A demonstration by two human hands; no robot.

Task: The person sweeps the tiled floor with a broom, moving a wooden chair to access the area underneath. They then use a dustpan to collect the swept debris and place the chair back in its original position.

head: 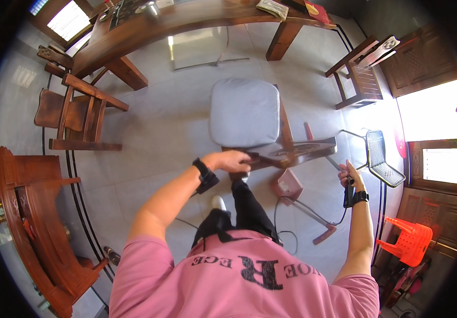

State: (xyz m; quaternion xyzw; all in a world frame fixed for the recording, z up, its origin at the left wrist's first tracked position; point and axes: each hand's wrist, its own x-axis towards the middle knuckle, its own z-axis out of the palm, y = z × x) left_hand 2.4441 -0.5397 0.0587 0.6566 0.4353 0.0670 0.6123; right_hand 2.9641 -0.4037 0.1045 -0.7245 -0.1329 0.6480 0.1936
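My left hand point(232, 161) grips the left end of the top rail of a wooden chair back point(308, 150). On that chair's seat lies a grey cushion point(245, 112). Out to the right, my right hand point(351, 175) is closed around a grey pole point(335, 163), whose far part passes out of sight behind the chair back. A pink long-handled dustpan point(288, 185) rests on the floor between the chair and my right arm. Just beyond the chair back, a small red piece point(308, 130) shows; whether it joins the pole is hidden.
A long wooden table point(196, 20) spans the far side. Wooden chairs stand at left point(89, 99) and far right point(357, 77). A woven metal-legged chair point(376, 153) and stacked orange stools point(411, 240) are at right. A carved cabinet point(38, 222) lines the left. Black cable point(288, 232) hangs near my legs.
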